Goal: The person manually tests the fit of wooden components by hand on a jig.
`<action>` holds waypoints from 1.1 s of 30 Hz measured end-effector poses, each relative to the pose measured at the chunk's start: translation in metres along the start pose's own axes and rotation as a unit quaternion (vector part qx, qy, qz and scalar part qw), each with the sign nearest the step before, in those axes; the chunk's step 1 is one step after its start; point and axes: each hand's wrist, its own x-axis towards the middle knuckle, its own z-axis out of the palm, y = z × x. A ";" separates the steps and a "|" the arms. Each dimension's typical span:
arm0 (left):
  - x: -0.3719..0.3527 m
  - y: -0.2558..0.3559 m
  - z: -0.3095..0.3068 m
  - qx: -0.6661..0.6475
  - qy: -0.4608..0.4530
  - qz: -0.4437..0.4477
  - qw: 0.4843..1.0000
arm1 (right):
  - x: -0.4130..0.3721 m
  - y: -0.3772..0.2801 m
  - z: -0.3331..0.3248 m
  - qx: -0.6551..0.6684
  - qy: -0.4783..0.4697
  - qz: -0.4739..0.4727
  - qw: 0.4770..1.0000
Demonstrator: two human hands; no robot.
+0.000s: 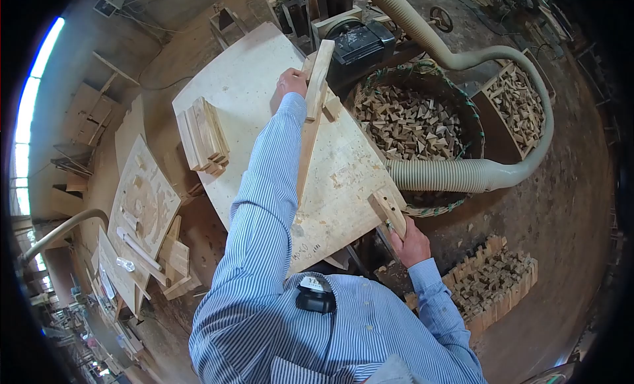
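Note:
My left hand point(292, 84) is stretched out to the far part of the pale work table point(264, 120). Its fingers are curled against the left side of a long wooden piece point(319, 77); what they hold, if anything, is hidden. A small wood block point(332, 109) sits beside that piece, and a brown wooden strip point(308, 156) runs from it toward me. At the table's near right corner, my right hand point(412, 244) is closed round the lower end of a wooden block with dark holes point(388, 212). A stack of wooden slats point(203, 136) lies on the table's left side.
A black motor point(360, 42) stands behind the long piece. A ribbed hose point(456, 175) crosses a large basket of wood offcuts point(473, 110). More offcuts fill a box point(515, 106) and a low wooden crate point(525, 278). Boards point(142, 209) lie at left.

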 end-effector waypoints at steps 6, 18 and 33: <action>0.028 -0.004 0.005 0.003 0.014 0.008 1.000 | 0.019 -0.021 -0.002 0.004 -0.010 0.016 1.000; 0.025 -0.006 0.000 -0.015 0.008 0.028 0.999 | 0.012 -0.028 -0.005 0.025 0.012 0.005 1.000; -0.093 -0.010 -0.006 -0.236 -0.011 -0.055 0.970 | -0.062 0.042 -0.009 0.022 0.030 -0.010 0.999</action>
